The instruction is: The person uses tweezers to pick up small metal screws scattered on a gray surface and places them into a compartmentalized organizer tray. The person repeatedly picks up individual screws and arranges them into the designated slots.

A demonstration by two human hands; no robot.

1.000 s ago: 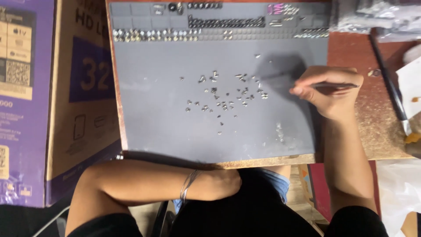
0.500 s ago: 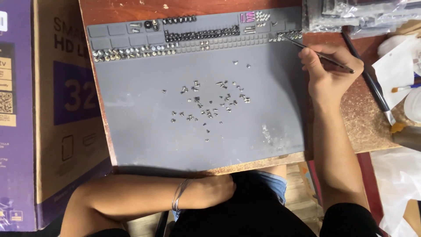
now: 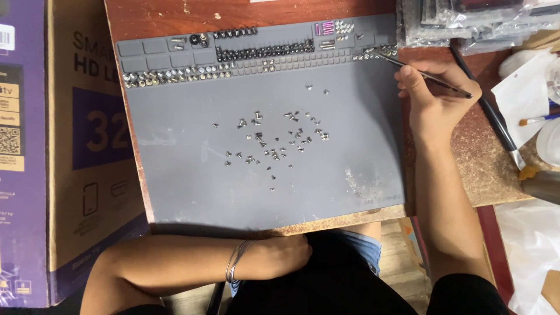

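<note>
Mat: flat grey rubber work mat (image 3: pixel 192 175), smooth and matte, rectangular, lying on a worn reddish wooden table (image 3: pixel 484 169); left of the right hand.
Compartments: moulded square cells along the mat's far edge (image 3: pixel 169 49); many hold small metal screws in rows, several at the left end show nothing inside.
Loose parts: scatter of small silver screws (image 3: pixel 274 140) on the open mat surface, left of the right hand and beyond the left hand.
Tool: thin dark metal tweezers (image 3: pixel 429 74), tips resting at the rightmost cells (image 3: pixel 379 53).
Right hand: right hand (image 3: pixel 437 96) pinched closed around the tweezers, heel on the table edge.
Left hand: left hand (image 3: pixel 286 254) loosely curled at the lap, below the mat's near edge, holding nothing visible; thin metal bangles (image 3: pixel 235 262) on the wrist.
Surroundings: brown cardboard box (image 3: pixel 87 146) left of the left arm; black-handled brush (image 3: pixel 487 111) just right of the right hand.
</note>
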